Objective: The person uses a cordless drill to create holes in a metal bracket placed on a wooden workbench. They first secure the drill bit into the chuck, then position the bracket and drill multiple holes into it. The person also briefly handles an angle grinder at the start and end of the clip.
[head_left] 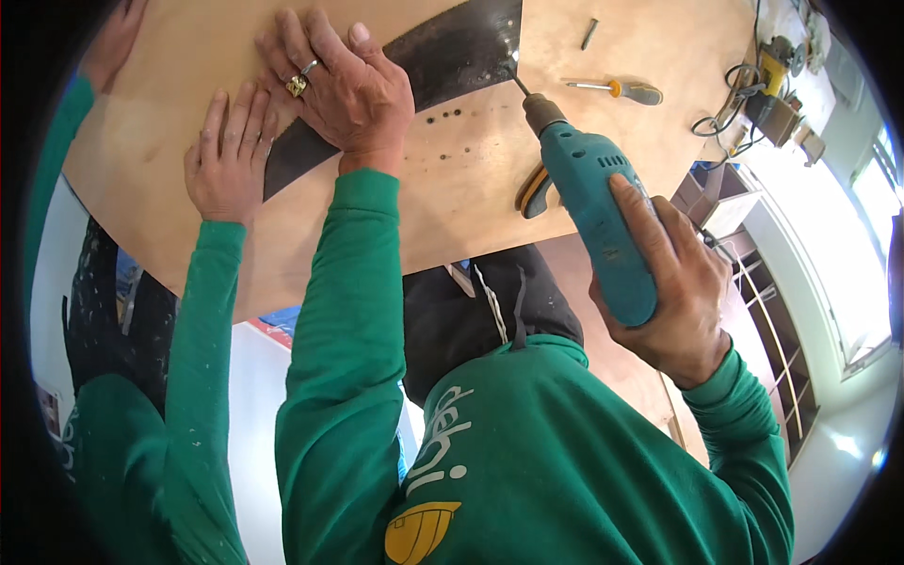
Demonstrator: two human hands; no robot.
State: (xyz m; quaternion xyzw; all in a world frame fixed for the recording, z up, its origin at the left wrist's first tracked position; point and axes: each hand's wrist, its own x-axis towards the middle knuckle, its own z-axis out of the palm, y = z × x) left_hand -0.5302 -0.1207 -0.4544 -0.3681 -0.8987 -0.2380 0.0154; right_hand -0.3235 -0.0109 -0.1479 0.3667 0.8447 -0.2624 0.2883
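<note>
The dark curved strip lies on the pale wooden board, its long axis sweeping from lower left to upper right. At its right end stands the tip of the drill bit — close to the strip's straight end edge, though I cannot tell how deep it sits, if at all. From there the teal drill runs down and to the right, away from the strip, to the right hand, whose fingers are wrapped round its rear body. The left hand is nearer the strip: it lies over the strip's middle, palm down, fingers spread and grasping nothing. A co-worker's hand rests flat beside the strip's left end. Right of the strip lie a screwdriver and — farther up — a small metal rod.
</note>
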